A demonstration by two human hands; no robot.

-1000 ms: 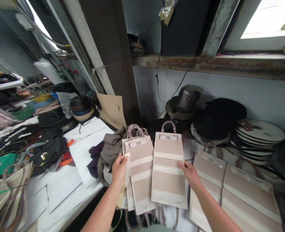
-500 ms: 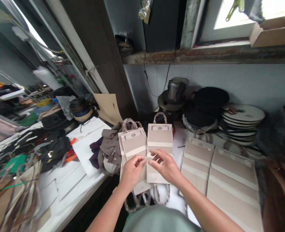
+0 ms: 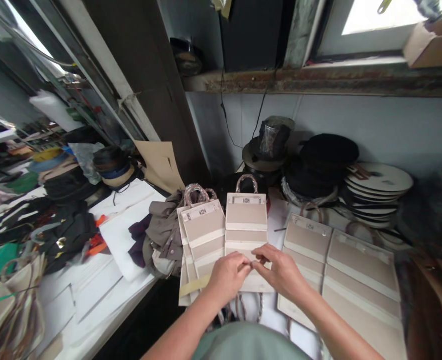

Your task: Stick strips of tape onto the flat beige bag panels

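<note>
My left hand [image 3: 230,274] and my right hand [image 3: 279,268] meet over the lower part of a beige handbag [image 3: 246,215]. Both are closed in a pinch, fingertips touching or nearly so; whatever lies between them is too small to make out. The bag lies flat, its wrapped handle [image 3: 247,178] pointing away from me. To its left, more beige bags overlap in a pile [image 3: 205,226]. A yellowish strip [image 3: 194,286] lies across that pile, beside my left wrist.
More beige bag panels [image 3: 363,272] lie on the right. Black rolls [image 3: 320,165] and a stack of white-edged reels [image 3: 380,187] stand along the wall. Crumpled grey-brown cloth [image 3: 165,225] is at left, near a white table [image 3: 104,295] with straps and bags. A ledge [image 3: 251,82] runs above.
Both hands have moved right and down over the middle bag, and their fingertips have come together. The yellowish strip now shows on the left pile. The view has shifted slightly.
</note>
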